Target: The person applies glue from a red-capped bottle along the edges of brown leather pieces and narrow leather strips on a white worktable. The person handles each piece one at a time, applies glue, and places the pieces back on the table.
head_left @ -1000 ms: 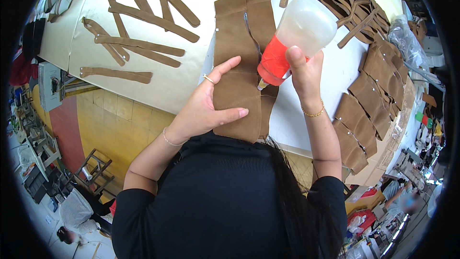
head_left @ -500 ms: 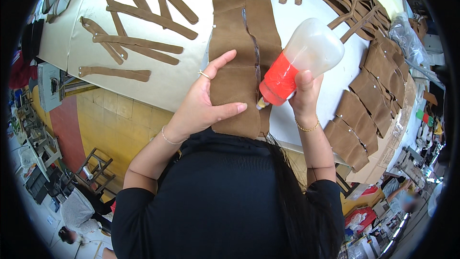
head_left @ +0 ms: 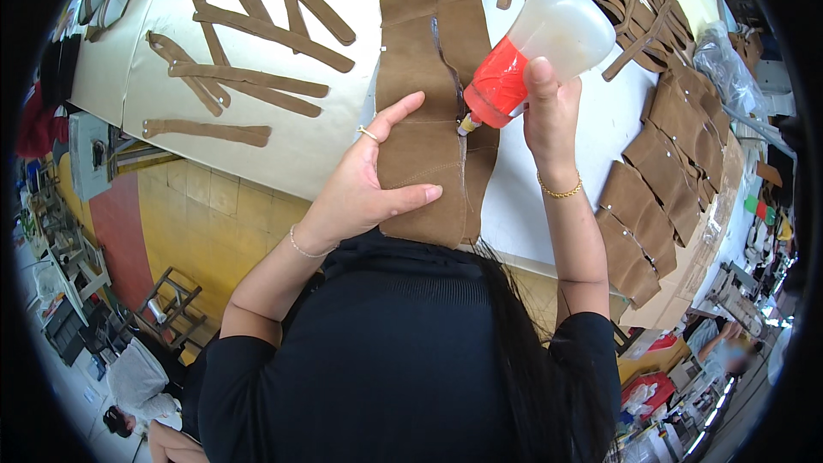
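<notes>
A brown suede-like piece (head_left: 418,51) lies lengthwise in front of me at the table's near edge. A seam or slit runs down its middle. My left hand (head_left: 364,184) rests flat on its left side, thumb and fingers spread. My right hand (head_left: 553,120) is wrapped around a squeeze bottle (head_left: 561,30), translucent with a red band, tilted nozzle-down. Its yellowish nozzle tip (head_left: 467,126) is at the seam around mid-length. A thin whitish streak (head_left: 465,167) runs along the seam below the tip, and a shiny dark line marks the seam above. Part of the right fingers is hidden behind the bottle.
Several brown straps (head_left: 270,34) lie scattered on the pale table (head_left: 163,0) at left. More straps (head_left: 634,0) are heaped at the far right. Overlapping brown pieces (head_left: 639,223) form a row at right, near a clear plastic bag (head_left: 724,60). A wooden stool (head_left: 171,304) stands on the floor at lower left.
My right hand has moved the bottle away from me along the seam, from near the piece's lower end to about its middle. A whitish streak now shows there. My left hand stays put.
</notes>
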Motion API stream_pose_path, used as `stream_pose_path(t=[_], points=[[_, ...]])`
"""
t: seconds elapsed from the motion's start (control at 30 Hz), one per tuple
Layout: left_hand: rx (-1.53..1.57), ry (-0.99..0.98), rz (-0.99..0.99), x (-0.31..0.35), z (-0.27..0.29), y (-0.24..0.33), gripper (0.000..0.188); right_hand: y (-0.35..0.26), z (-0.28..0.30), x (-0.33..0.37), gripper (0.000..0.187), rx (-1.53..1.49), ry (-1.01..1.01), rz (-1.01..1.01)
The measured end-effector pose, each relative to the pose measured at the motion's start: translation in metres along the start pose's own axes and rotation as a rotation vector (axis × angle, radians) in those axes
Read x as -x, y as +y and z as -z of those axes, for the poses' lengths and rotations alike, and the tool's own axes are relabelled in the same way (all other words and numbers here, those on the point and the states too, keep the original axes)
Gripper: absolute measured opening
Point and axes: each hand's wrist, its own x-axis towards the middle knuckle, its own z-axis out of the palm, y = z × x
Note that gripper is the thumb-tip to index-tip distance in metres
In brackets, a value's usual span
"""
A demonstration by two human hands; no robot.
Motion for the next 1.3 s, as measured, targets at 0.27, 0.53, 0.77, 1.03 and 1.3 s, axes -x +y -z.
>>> stream_pose_path(t=[0.27, 0.53, 0.77, 1.03, 1.3], points=[[0.09, 0.019, -0.002, -0.001, -0.001, -0.002, 0.083, 0.001, -0.002, 0.016, 0.058, -0.048, 0.034, 0.006], [0.05, 0.035, -0.045, -0.002, -0.002, -0.004, 0.084, 0.001, 0.006, 0.037, 0.079, -0.026, -0.04, -0.069], [0.019, 0.069, -0.018, -0.001, -0.001, -0.006, 0.085, -0.005, -0.001, 0.056, 0.069, -0.184, 0.017, -0.136], [0.703, 0.24, 0.309, 0.026, 0.003, -0.01, 0.075, -0.016, 0.014, 0.044, 0.067, -0.538, 0.21, -0.387], [0.824, -0.061, 0.412, 0.046, 0.002, -0.028, 0.057, -0.012, 0.028, 0.035, 0.061, -0.649, 0.214, -0.348]])
